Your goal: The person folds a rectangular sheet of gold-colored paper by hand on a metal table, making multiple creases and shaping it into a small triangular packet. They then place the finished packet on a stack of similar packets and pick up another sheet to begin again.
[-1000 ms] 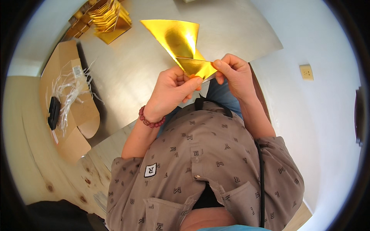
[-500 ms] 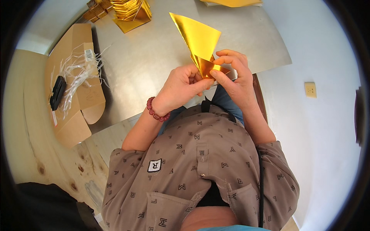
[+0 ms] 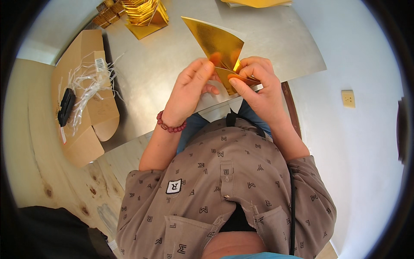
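Observation:
A partly folded sheet of shiny gold foil paper (image 3: 217, 41) is held up just above the metal table's near edge. Its broad pointed flap rises away from me, and its lower part is creased into layers. My left hand (image 3: 189, 84), with a dark red bead bracelet (image 3: 170, 125) on the wrist, pinches the left edge of the fold between thumb and forefinger. On the right side, my right hand (image 3: 261, 82) is closed around the lower folded layers, thumb in front. Some of its fingertips are hidden behind the paper.
A stack of folded gold papers (image 3: 146, 19) stands at the far left, beside bundled brown-gold pieces (image 3: 110, 13). More gold sheets (image 3: 256, 3) lie at the far edge. An opened cardboard box (image 3: 101, 121) on the left carries white plastic strips (image 3: 88, 88) and a black object (image 3: 66, 107).
My left hand has shifted up and left, from beneath the fold to its left edge. The gold paper has tilted and looks darker; my right hand keeps its hold.

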The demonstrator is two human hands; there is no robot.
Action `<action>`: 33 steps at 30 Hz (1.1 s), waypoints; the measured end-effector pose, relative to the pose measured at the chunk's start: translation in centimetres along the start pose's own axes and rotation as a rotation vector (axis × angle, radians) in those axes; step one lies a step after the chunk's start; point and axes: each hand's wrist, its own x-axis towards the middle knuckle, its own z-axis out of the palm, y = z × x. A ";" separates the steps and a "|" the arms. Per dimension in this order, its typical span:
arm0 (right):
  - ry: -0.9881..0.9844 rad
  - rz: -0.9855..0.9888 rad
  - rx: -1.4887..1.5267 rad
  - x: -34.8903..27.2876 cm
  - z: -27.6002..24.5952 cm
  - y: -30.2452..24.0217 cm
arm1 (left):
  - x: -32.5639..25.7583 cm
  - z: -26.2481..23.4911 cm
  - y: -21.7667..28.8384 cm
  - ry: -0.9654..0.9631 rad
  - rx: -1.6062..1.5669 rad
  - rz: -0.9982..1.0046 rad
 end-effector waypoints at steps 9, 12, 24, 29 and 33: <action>0.037 -0.069 -0.026 -0.4 0.6 -0.2 | 0.7 -0.8 -0.7 -0.036 -0.121 -0.004; 0.076 -0.114 -0.045 -0.5 0.8 -0.2 | 0.8 -0.9 -0.8 -0.079 -0.232 -0.019; 0.195 -0.273 -0.174 -0.4 0.7 -0.3 | 1.0 -1.4 -1.0 -0.169 -0.398 0.001; 0.212 -0.291 -0.191 -0.2 0.9 -0.2 | 0.8 -1.2 -1.2 -0.163 -0.363 0.048; 0.201 -0.267 -0.201 -0.2 0.9 -0.1 | 0.6 -1.1 -1.3 -0.163 -0.322 0.063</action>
